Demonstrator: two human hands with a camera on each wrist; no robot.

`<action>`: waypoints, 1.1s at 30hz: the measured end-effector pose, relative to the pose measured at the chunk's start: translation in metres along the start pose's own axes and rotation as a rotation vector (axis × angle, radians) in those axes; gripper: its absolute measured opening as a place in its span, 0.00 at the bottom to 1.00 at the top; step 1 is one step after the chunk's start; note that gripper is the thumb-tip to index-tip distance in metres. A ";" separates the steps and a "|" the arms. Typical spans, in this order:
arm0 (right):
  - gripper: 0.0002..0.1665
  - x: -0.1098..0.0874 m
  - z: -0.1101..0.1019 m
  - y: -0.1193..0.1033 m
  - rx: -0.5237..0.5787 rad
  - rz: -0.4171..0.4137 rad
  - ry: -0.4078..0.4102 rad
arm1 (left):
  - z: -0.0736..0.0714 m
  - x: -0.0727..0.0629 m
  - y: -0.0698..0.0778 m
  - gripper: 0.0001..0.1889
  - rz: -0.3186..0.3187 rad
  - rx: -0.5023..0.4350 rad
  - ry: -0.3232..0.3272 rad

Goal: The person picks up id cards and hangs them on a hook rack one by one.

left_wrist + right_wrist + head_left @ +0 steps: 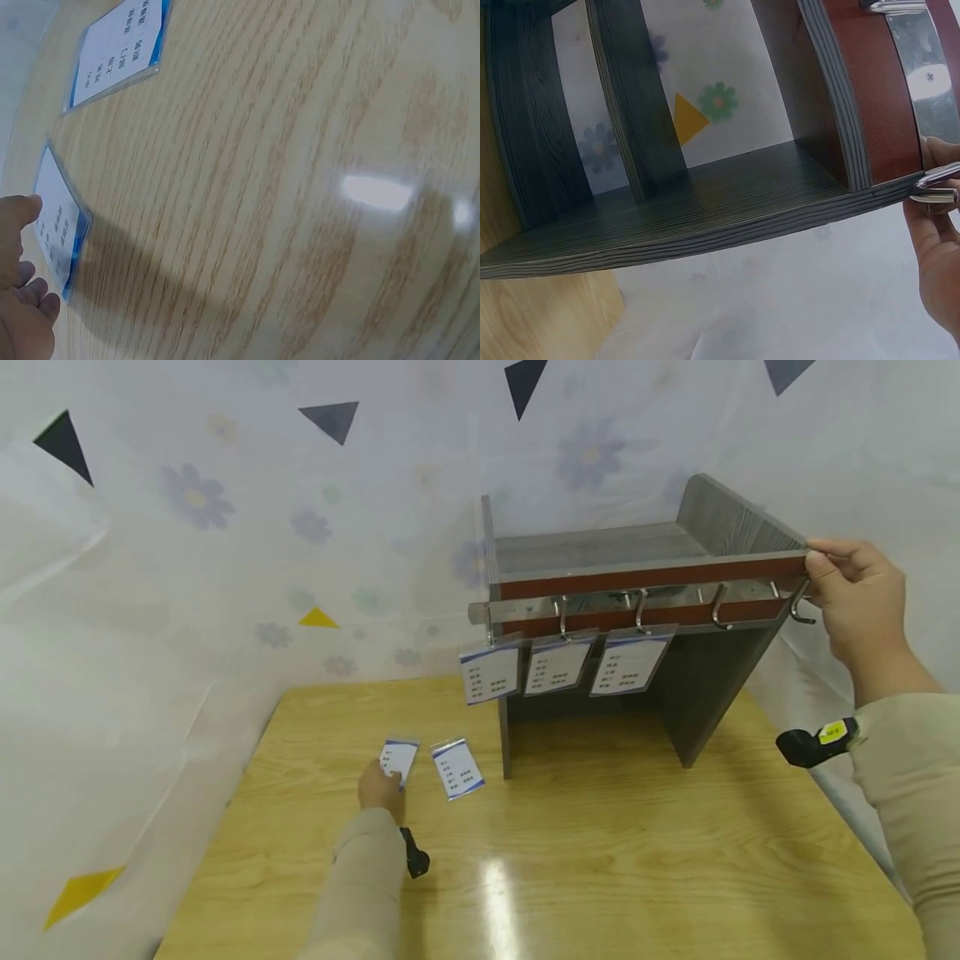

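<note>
My left hand pinches a white card in a clear sleeve at the table's left. In the left wrist view the thumb lies on the face of this blue-edged card, the other fingers are curled by its near edge, and a shadow falls beside it. Another sleeved card lies flat just to its right. My right hand grips the upper right front corner of a grey wooden shelf, thumb at the front, beside the end hook.
A metal hook rail runs across the shelf's reddish-brown front. Three sleeved cards hang from its left hooks, and the hooks toward the right are bare. The shelf stands on a wooden table before a patterned cloth backdrop.
</note>
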State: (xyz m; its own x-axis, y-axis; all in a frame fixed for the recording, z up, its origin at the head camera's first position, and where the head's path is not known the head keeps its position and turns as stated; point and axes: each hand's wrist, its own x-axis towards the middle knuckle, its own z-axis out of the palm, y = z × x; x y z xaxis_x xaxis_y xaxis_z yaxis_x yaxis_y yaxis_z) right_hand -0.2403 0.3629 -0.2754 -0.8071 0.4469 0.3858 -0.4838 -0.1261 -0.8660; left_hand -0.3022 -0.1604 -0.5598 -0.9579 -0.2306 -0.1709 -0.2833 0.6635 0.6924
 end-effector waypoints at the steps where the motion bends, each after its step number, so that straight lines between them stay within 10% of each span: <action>1: 0.11 0.000 0.000 0.000 0.002 -0.002 -0.001 | 0.000 -0.001 0.000 0.24 -0.004 0.032 -0.014; 6: 0.11 0.000 0.000 0.001 -0.006 -0.004 0.002 | 0.001 -0.007 -0.002 0.27 0.016 0.169 -0.075; 17: 0.11 -0.002 0.000 0.000 -0.023 -0.027 0.015 | 0.003 -0.011 -0.004 0.16 0.112 0.350 0.090; 33: 0.11 -0.002 0.000 0.001 -0.056 -0.027 0.009 | 0.010 -0.012 -0.008 0.33 -0.072 0.222 0.063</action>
State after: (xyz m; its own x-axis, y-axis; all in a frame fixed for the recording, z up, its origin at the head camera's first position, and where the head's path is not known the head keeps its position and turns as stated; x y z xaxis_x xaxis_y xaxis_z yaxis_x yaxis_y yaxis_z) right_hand -0.2390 0.3622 -0.2771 -0.7907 0.4571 0.4072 -0.4859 -0.0642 -0.8716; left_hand -0.2890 -0.1553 -0.5703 -0.9321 -0.3221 -0.1658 -0.3606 0.7823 0.5079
